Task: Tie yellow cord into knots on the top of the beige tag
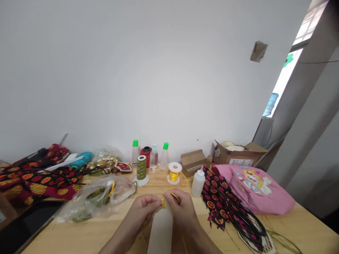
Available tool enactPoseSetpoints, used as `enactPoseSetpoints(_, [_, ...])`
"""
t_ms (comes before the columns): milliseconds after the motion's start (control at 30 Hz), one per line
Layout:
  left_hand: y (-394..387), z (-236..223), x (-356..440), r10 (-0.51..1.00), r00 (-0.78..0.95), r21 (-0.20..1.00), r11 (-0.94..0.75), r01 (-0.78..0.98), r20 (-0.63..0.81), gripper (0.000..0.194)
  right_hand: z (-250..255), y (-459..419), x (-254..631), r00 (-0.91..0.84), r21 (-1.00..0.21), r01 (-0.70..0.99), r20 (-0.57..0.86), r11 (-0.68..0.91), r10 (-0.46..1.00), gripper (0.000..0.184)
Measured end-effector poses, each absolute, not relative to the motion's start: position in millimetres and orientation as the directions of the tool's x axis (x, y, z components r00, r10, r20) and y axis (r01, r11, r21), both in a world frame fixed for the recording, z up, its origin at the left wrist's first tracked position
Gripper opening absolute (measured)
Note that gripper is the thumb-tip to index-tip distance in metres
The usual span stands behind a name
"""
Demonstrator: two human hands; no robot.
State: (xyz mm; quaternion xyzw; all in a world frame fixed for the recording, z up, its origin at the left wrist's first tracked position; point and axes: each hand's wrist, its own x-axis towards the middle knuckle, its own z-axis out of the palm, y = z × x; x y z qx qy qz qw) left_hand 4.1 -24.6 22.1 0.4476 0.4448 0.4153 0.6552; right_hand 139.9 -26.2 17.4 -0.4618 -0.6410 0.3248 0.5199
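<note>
Both of my hands meet over a white box-like piece [160, 231] at the table's near edge. My left hand [145, 211] pinches a yellow cord [163, 202] between thumb and forefinger. Close beside it, my right hand [182, 209] grips the same cord, which loops over its fingers. Loose yellow strands hang down below the hands. A small knotted or bunched part sits between the fingertips, too small to make out. Beyond the hands stands a spool of yellow cord [174, 175], and a white squeeze bottle [198, 183] is to the right.
An olive thread cone [141, 167] and several green-capped bottles stand by the wall. Left lie a clear plastic bag [119, 190], a dark tablet-like panel [29, 222] and patterned cloth [39, 176]. Right are cardboard boxes [194, 162], a pink bag [259, 190] and black cables [246, 222].
</note>
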Motion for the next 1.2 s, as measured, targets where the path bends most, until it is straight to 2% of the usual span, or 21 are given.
enactPoseSetpoints(233, [-28,26,8,0.964,0.213,0.953,0.208,-0.220,-0.161,0.024,21,-25,141,0.043,-0.929,0.209,0.321,0.306,0.946,0.028])
enactPoseSetpoints(533, [-28,28,7,0.986,0.099,0.988,0.137,-0.065,-0.130,0.024,25,-30,140,0.078,-0.899,0.251,0.389,0.359,0.918,0.025])
enactPoseSetpoints(667, [-31,31,9,0.982,0.136,0.987,0.141,-0.077,-0.130,0.027,28,-32,141,0.108,-0.879,0.263,0.435,0.396,0.894,0.023])
enactPoseSetpoints(833, [-32,31,10,0.981,0.142,0.986,0.146,-0.075,-0.134,0.025,31,-31,145,0.164,-0.902,0.215,0.412,0.375,0.896,0.023])
enactPoseSetpoints(1200, [-28,24,4,0.973,0.181,0.988,0.149,-0.034,-0.140,0.023,28,-29,149,0.145,-0.894,0.202,0.430,0.399,0.891,0.021])
